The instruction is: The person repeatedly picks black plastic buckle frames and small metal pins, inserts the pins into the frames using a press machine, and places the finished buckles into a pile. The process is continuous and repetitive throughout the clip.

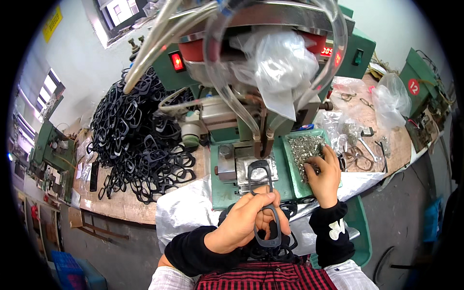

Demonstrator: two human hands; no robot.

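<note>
My left hand (pixel 249 217) is closed around the middle of a black plastic eyeglass frame (pixel 273 241). One rim of it points toward the machine, the other back toward me. My right hand (pixel 325 178) dips into a green tray (pixel 303 191) filled with small shiny metal parts (pixel 303 147). Its fingers are bent into a pinch; whatever lies between the fingertips is too small to make out. Just beyond the left hand, a metal block (pixel 225 162) and a silver plate (pixel 241 174) sit on the green machine base, below two upright copper-coloured tips (pixel 262 145).
A large heap of black eyeglass frames (pixel 130 125) covers the table at left. Clear hoses (pixel 212 72) and a plastic bag (pixel 285 63) hang from the green machine ahead. At right lie a wrench (pixel 369 150) and loose frames (pixel 357 162). A green basket (pixel 363 232) stands below.
</note>
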